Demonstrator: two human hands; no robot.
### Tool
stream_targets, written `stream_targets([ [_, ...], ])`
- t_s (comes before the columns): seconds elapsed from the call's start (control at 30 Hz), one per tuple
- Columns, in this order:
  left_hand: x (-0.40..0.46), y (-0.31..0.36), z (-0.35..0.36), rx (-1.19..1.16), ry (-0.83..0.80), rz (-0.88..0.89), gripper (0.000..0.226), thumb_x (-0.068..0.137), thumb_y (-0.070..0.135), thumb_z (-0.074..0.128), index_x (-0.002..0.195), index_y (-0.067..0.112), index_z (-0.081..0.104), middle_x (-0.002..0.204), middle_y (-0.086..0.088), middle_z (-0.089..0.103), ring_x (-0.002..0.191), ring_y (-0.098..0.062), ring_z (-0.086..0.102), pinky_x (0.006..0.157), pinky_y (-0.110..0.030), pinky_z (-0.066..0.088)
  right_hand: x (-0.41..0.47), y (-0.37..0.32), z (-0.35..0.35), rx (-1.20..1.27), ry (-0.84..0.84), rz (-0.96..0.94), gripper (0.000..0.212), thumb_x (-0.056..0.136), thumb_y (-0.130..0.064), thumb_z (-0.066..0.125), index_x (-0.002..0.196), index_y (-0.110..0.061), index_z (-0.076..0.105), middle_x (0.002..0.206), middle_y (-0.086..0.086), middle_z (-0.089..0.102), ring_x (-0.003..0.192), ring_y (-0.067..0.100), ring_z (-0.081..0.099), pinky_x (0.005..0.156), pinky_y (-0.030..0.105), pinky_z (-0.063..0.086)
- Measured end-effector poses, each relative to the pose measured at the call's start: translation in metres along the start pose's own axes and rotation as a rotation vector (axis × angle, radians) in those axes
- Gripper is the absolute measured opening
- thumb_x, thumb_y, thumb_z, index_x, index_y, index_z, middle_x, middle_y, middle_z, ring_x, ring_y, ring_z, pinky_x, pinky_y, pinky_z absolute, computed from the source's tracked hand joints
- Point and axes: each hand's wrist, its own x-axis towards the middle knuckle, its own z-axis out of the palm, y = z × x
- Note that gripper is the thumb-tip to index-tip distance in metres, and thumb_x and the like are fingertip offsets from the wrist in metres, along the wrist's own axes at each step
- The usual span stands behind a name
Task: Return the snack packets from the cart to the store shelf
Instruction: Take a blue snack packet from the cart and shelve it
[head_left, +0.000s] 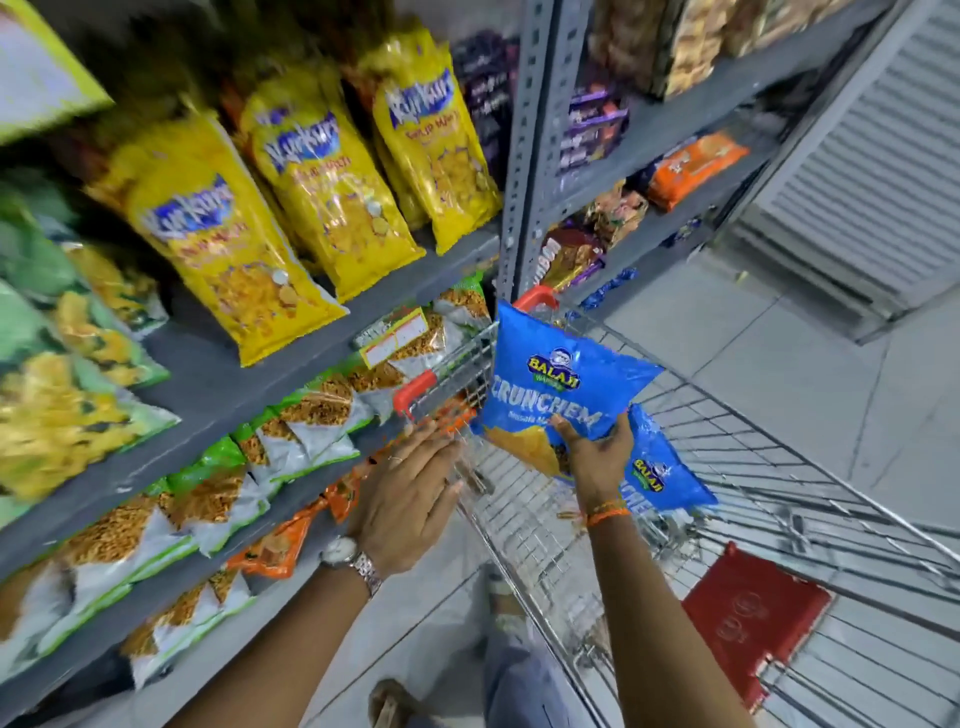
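Note:
My right hand (597, 457) grips the lower edge of a blue Balaji Crunchem packet (556, 384), held upright above the wire cart (753, 467). A second blue packet (665, 473) lies in the cart just behind that hand. My left hand (410, 493), with a wristwatch, is flat and open, fingers apart, next to the cart's near corner and the edge of the grey store shelf (249, 395). It holds nothing.
Yellow Kurkure bags (228, 228) stand on the upper shelf, green and white namkeen packets (301, 421) on the shelf below, orange packets (280, 545) lower down. A red flap (748, 618) hangs on the cart's near side. A grey upright post (530, 156) splits the shelving. Tiled floor lies to the right.

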Motion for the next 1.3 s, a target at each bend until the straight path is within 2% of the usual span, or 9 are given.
stream_targets([
  [0.07,0.003,0.005,-0.039,0.005,0.072,-0.003,0.044,0.103,0.033,0.045,0.135,0.008,0.062,0.136,-0.008,0.064,0.135,-0.026,0.049,0.126,-0.029,0.016,-0.019,-0.046,0.003,0.038,-0.039,-0.064,0.061,0.07,-0.006,0.089,0.124,-0.006,0.061,0.12,0.014,0.074,0.109,0.033,0.072,0.089,0.055,0.06],
  [0.27,0.009,0.014,-0.155,0.122,0.378,0.032,0.047,0.099,0.03,0.049,0.139,0.007,0.059,0.14,-0.008,0.061,0.14,-0.029,0.046,0.125,-0.042,0.023,-0.071,-0.182,0.021,0.12,-0.219,-0.27,0.05,0.077,0.008,0.08,0.123,0.004,0.06,0.116,0.02,0.074,0.099,0.027,0.075,0.082,0.041,0.062],
  [0.37,0.008,0.012,-0.212,0.165,0.539,0.014,0.047,0.101,0.031,0.049,0.14,0.006,0.058,0.143,-0.008,0.059,0.141,-0.028,0.045,0.124,-0.048,0.027,-0.097,-0.247,0.038,0.133,-0.327,-0.384,0.048,0.077,0.008,0.079,0.121,0.002,0.062,0.112,0.014,0.076,0.1,0.025,0.075,0.082,0.037,0.063],
  [0.47,0.005,0.008,-0.269,0.257,0.683,0.009,0.047,0.098,0.027,0.052,0.139,0.006,0.059,0.143,-0.009,0.059,0.14,-0.031,0.047,0.126,-0.041,0.02,-0.124,-0.308,0.058,0.169,-0.459,-0.496,0.048,0.077,0.008,0.079,0.121,-0.003,0.063,0.112,0.007,0.077,0.102,0.025,0.075,0.083,0.036,0.063],
  [0.63,-0.01,-0.008,-0.347,0.385,0.888,-0.018,0.042,0.099,0.025,0.051,0.135,0.005,0.061,0.139,-0.011,0.061,0.137,-0.034,0.05,0.125,-0.047,0.024,-0.169,-0.402,0.1,0.254,-0.63,-0.649,0.038,0.077,0.008,0.077,0.102,-0.02,0.069,0.093,-0.009,0.08,0.088,0.014,0.076,0.081,0.032,0.063],
  [0.8,-0.03,-0.044,-0.375,0.468,0.935,-0.151,0.044,0.1,0.029,0.048,0.134,0.005,0.062,0.136,-0.011,0.064,0.131,-0.033,0.057,0.121,-0.051,0.032,-0.195,-0.466,0.157,0.31,-0.785,-0.676,0.031,0.081,0.01,0.073,0.109,-0.005,0.069,0.097,0.002,0.08,0.087,0.013,0.075,0.077,0.028,0.062],
  [0.93,-0.033,-0.058,-0.374,0.514,0.954,-0.256,0.042,0.101,0.033,0.046,0.126,0.008,0.069,0.126,-0.009,0.071,0.114,-0.029,0.067,0.111,-0.041,0.043,-0.203,-0.492,0.205,0.26,-0.866,-0.645,0.025,0.083,0.01,0.073,0.092,-0.013,0.068,0.075,-0.011,0.078,0.071,0.004,0.074,0.066,0.02,0.06],
  [1.03,-0.031,-0.06,-0.371,0.537,0.988,-0.252,0.039,0.1,0.03,0.047,0.122,0.009,0.072,0.122,-0.008,0.073,0.113,-0.026,0.067,0.109,-0.036,0.041,-0.196,-0.496,0.235,0.236,-0.891,-0.609,0.023,0.084,0.007,0.073,0.09,-0.014,0.067,0.08,-0.008,0.077,0.071,0.005,0.074,0.068,0.021,0.061],
  [1.3,-0.026,-0.071,-0.362,0.515,0.994,-0.263,0.039,0.097,0.023,0.049,0.128,0.011,0.069,0.128,-0.005,0.071,0.119,-0.024,0.066,0.112,-0.042,0.041,-0.162,-0.489,0.281,0.166,-0.905,-0.563,0.031,0.084,0.0,0.077,0.114,-0.003,0.068,0.095,0.0,0.077,0.085,0.011,0.077,0.076,0.025,0.061],
])
